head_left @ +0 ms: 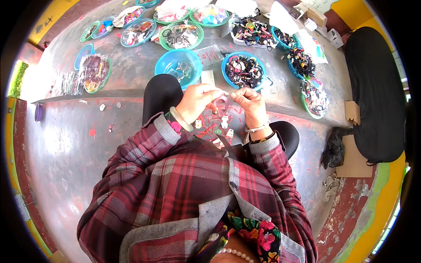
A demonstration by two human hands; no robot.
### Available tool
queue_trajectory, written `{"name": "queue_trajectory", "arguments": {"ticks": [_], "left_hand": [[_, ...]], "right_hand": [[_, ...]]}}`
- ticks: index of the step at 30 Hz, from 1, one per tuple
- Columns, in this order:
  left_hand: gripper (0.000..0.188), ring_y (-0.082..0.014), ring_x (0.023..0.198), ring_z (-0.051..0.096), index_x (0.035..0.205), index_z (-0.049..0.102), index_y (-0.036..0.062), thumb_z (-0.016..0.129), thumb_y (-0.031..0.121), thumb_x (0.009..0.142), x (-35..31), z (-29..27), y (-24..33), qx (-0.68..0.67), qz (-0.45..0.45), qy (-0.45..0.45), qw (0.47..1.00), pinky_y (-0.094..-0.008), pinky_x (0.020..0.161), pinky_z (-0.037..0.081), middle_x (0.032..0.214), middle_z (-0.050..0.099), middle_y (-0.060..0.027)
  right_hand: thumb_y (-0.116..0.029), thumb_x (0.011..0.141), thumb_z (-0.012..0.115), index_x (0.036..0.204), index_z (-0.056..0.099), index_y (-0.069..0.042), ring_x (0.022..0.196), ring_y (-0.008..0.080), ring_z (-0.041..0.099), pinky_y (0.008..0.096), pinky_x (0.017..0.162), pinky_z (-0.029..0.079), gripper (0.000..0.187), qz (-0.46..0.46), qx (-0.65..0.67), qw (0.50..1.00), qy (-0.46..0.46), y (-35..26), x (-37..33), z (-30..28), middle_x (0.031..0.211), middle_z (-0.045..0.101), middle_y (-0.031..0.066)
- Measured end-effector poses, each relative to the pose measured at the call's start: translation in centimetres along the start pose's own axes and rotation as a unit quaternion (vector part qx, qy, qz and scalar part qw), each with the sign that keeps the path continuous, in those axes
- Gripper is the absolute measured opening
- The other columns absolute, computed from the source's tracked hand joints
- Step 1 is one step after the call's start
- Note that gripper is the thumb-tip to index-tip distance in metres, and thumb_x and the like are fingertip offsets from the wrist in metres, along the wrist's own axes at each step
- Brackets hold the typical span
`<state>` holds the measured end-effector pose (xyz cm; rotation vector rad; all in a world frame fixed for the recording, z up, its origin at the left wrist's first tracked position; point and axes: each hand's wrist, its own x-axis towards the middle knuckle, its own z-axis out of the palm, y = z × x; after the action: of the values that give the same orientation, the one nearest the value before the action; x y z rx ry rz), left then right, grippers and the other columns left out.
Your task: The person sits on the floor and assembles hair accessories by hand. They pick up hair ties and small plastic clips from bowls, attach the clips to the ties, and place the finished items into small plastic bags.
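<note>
In front of my knees, both hands are raised close together. My left hand [199,101] is closed, fingertips pinching one side of a small greyish-pink band [222,103] that hangs in a loop. My right hand [250,104] pinches the other side, near a tiny pale piece between the fingertips; its details are too small to tell. Beyond my left hand sits a blue basin [160,65] with a few clear-looking items in it. Past my right hand stands another blue basin [263,72] heaped with dark and colourful hair ties [244,70]. Small white cards [225,121] lie below my hands.
Many bowls of small accessories spread over the raised ledge, including a white tub [250,43] and a green-rimmed bowl [201,37]. Packets [94,72] lie at left. Red scraps litter the floor. A black padded object [375,96] and cardboard [354,158] stand at right.
</note>
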<state>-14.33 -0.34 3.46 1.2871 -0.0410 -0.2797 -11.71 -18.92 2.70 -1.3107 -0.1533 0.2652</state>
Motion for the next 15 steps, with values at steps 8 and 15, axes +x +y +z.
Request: {"name": "queue_trajectory", "arguments": {"ticks": [8, 15], "left_hand": [[0.022, -0.0122, 0.067, 0.059, 0.1, 0.059, -0.005, 0.056, 0.012, 0.087, -4.3, -0.9, -0.6, -0.125, -0.049, 0.028, 0.991, -0.023, 0.058, 0.052, 0.089, 0.061, -0.0088], [0.021, -0.0126, 0.081, 0.059, 0.1, 0.059, -0.0038, 0.057, 0.012, 0.086, -6.8, -1.4, -0.8, -0.097, -0.037, 0.0, 0.995, -0.0221, 0.058, 0.052, 0.096, 0.06, -0.0077]], "right_hand": [[-0.001, 0.081, 0.061, 0.08, 0.058, -0.003, 0.067, 0.004, 0.048, 0.018, 0.06, 0.039, 0.004, -0.041, -0.044, 0.998, -0.035, 0.6, -3.5, 2.3, 0.074, 0.055, -0.0041], [-0.002, 0.082, 0.059, 0.083, 0.059, -0.003, 0.071, 0.0039, 0.048, 0.0188, 0.065, 0.04, 0.001, -0.07, -0.079, 0.994, -0.031, -0.3, -4.8, 4.1, 0.078, 0.055, -0.0038]]}}
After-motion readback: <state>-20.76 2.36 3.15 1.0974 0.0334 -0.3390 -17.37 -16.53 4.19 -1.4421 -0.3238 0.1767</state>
